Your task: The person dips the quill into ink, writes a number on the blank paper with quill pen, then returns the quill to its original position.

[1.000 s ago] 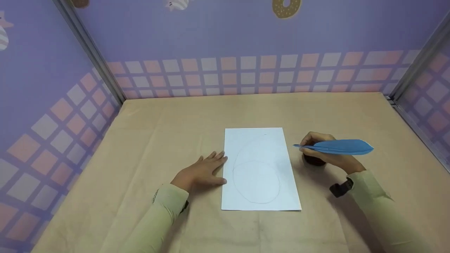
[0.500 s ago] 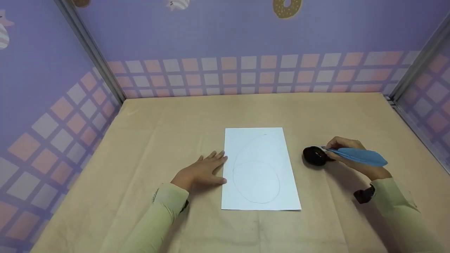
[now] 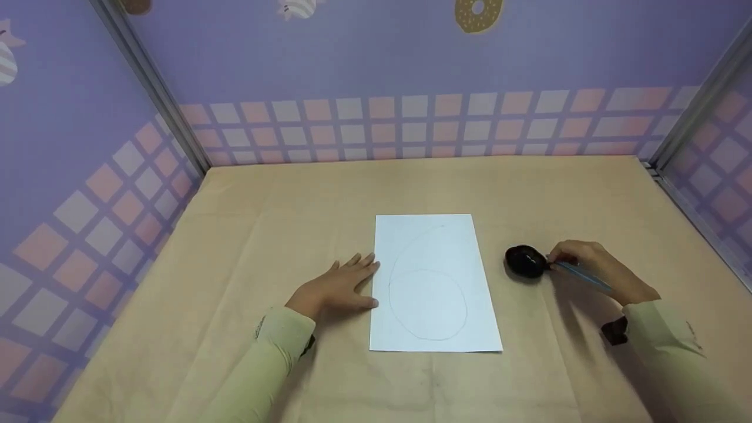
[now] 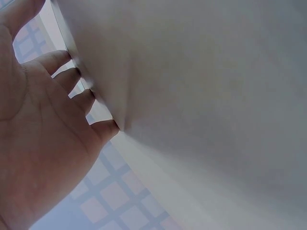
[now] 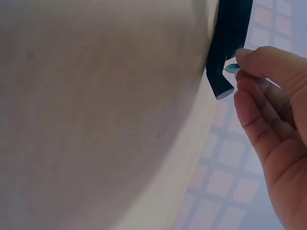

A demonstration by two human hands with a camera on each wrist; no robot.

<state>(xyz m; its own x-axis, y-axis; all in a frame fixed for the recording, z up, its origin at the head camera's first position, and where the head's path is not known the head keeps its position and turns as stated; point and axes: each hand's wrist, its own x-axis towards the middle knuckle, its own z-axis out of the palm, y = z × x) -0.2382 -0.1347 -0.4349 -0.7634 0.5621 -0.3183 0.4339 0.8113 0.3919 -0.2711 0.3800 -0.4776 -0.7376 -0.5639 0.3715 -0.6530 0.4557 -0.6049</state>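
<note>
A sheet of white paper [image 3: 429,346] lies on the cloth, with a thin looping line drawn on it that resembles a 6. Spread fingers of my left hand [image 3: 338,289] rest at its left edge, palm down. To the right, my right hand [image 3: 605,267] pinches a blue feather pen [image 3: 584,276], now seen nearly edge-on. Its fingertips are right at the short stem of a glossy black rounded pot [image 3: 524,261]. In the right wrist view, the black stem [image 5: 220,79] has a pale end, and a small blue-green bit of the feather pen [image 5: 232,68] shows beside thumb and finger.
A beige cloth [image 3: 294,205] covers the table. Purple walls with pink and white squares [image 3: 382,132] stand at the back and sides, joined by grey metal posts [image 3: 158,88].
My right hand has moved right, from over the black pot to its stem, with the feather pen turned from flat to edge-on. My left hand and the paper have stayed put.
</note>
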